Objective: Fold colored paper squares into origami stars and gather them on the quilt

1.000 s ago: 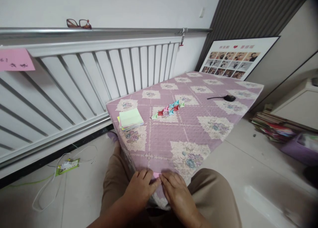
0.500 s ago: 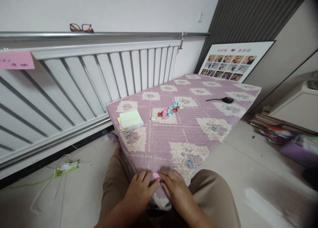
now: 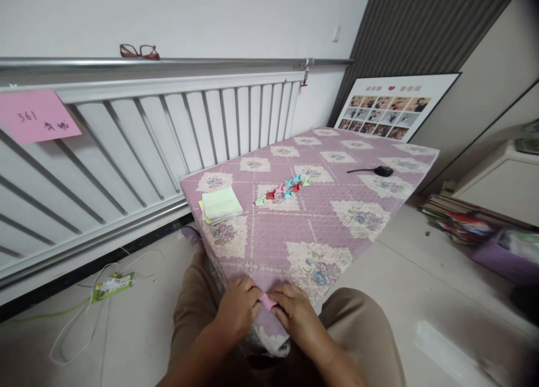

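The table (image 3: 280, 230), covered with a purple floral cloth, points a corner toward the person. A white radiator (image 3: 236, 120) runs along the wall on the table's left, with a pipe (image 3: 210, 64) above it. Past the table's far end stands a board (image 3: 381, 103) of small photos with a red heart. A white cabinet (image 3: 503, 176) is right of the table, with a pile of magazines (image 3: 457, 218) and a purple bin (image 3: 507, 255) below it on the floor.

Both hands are at the table's near corner. The left hand (image 3: 238, 307) has its fingers bent and grips the left end of the pink paper; the right hand (image 3: 296, 315) has the other end in its fingertips, thumb side inward. A pink note (image 3: 40, 117) reading "361", with more handwriting, hangs on the radiator, left of the table. A power strip (image 3: 113, 286) with white cables lies on the floor to the table's left.

On the table's left part sits a stack of sheets (image 3: 222, 205), light green on top. A black item (image 3: 383, 171) with a thin tail lies toward the table's far right. Glasses (image 3: 140, 51) rest on the pipe. The pink paper (image 3: 268, 301), a small narrow piece, is at the table's near corner, between the hands. Smallest are the folded pieces (image 3: 279, 189), green, red, pink and blue, grouped in a slanting band on the table, right of the stack.
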Available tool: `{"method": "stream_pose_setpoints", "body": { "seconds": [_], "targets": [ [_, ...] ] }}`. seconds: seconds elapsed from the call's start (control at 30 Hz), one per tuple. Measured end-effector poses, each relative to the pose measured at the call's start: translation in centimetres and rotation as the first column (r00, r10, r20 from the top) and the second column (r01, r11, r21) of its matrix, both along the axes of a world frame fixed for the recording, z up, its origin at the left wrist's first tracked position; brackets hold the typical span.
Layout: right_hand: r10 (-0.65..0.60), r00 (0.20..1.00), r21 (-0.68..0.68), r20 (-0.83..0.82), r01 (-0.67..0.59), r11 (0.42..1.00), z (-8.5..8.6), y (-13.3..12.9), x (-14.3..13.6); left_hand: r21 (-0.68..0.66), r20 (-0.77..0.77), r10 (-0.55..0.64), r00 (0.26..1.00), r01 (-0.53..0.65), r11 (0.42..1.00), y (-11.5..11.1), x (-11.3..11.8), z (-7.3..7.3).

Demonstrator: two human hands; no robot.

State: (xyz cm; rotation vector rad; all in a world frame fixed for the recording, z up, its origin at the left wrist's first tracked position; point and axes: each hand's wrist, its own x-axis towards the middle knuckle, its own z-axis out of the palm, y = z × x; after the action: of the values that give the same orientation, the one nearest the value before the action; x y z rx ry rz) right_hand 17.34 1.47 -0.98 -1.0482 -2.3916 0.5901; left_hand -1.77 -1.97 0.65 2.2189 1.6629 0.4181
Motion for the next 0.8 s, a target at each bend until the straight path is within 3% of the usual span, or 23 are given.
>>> {"method": "stream_pose_setpoints", "body": {
  "seconds": [0.3,0.43,0.8],
  "targets": [
    [-0.053,0.997,-0.045,-0.056,0.051,0.998,0.8,0.3,-0.6,0.023,0.068,0.030,0.997,-0.032,0.999,0.6,0.1,-0.5],
    [-0.099,0.994,-0.050,-0.052,0.096,0.994,0.8,0.3,-0.8,0.017,0.084,-0.008,0.996,0.007,1.000,0.8,-0.2,-0.2],
    [-0.030,0.998,-0.125,-0.047,0.024,0.992,2.0,0.1,-0.2,0.039,0.077,0.009,0.997,-0.012,0.999,1.5,-0.1,-0.2]
  ]
}}
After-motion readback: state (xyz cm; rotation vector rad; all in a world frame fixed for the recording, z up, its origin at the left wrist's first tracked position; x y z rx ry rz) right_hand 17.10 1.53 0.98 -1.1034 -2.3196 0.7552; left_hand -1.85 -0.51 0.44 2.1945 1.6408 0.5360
